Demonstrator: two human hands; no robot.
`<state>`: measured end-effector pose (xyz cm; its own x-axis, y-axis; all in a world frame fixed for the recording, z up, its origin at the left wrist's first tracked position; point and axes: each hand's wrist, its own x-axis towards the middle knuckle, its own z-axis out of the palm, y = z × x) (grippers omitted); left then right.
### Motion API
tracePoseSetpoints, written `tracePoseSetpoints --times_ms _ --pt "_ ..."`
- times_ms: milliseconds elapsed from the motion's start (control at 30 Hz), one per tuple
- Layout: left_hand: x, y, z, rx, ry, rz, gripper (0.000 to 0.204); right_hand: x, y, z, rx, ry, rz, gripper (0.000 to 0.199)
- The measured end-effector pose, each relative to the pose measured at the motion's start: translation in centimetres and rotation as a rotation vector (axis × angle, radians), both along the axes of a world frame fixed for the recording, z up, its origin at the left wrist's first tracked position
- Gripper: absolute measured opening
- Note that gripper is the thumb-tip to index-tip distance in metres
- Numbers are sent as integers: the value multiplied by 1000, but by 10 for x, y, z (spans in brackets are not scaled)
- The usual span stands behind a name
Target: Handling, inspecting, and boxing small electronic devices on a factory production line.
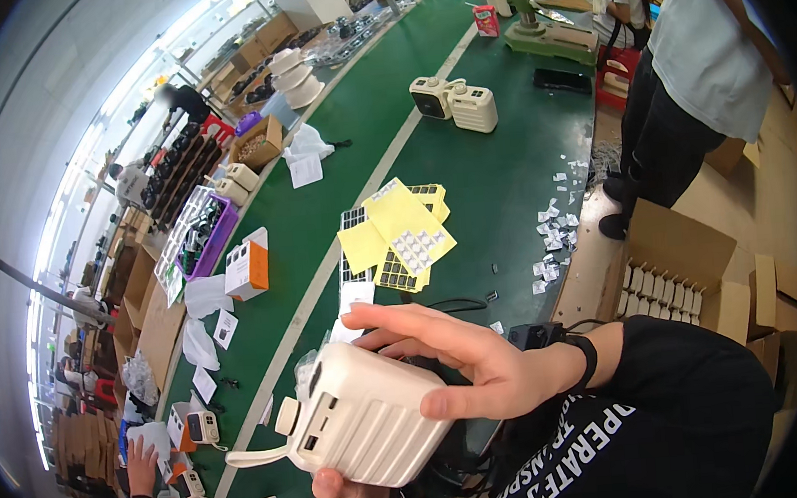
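1. My left hand grips the cream ribbed device from below, fingers mostly hidden beneath it, thumb showing at its lower edge.
2. My right hand lies over the top of the device, fingers stretched out flat rather than curled, thumb pressed against its right side.
3. The device sits close in front of my chest, above the green table, with a cream strap sticking out to the left.
4. Yellow sticker sheets lie further out on the table, well apart from my hands.
5. Two more cream devices stand beyond them.
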<state>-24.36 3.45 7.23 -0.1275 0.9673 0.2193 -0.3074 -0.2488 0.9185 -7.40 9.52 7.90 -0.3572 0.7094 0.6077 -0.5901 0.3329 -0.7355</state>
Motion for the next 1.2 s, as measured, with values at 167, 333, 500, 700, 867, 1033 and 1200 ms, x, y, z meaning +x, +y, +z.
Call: tracePoseSetpoints --times_ms 167,333,500,700,867,1033,1200 --pt "4 0 -12 -4 -143 -38 84 3 3 13 95 -22 -27 51" --pt "8 0 -11 -33 11 161 98 0 4 13 -33 -99 -24 26" --pt "15 4 3 -41 233 75 96 -1 22 7 -378 -22 128 17" --pt "7 11 0 -104 190 57 92 5 23 4 -415 -68 153 31" --pt "4 12 -5 -122 -11 4 80 13 16 6 -309 -124 198 39" --pt "4 11 -9 -107 -17 28 78 13 13 4 -274 -82 217 43" --pt "5 10 -4 -98 -79 -2 74 14 15 4 -221 -125 226 45"
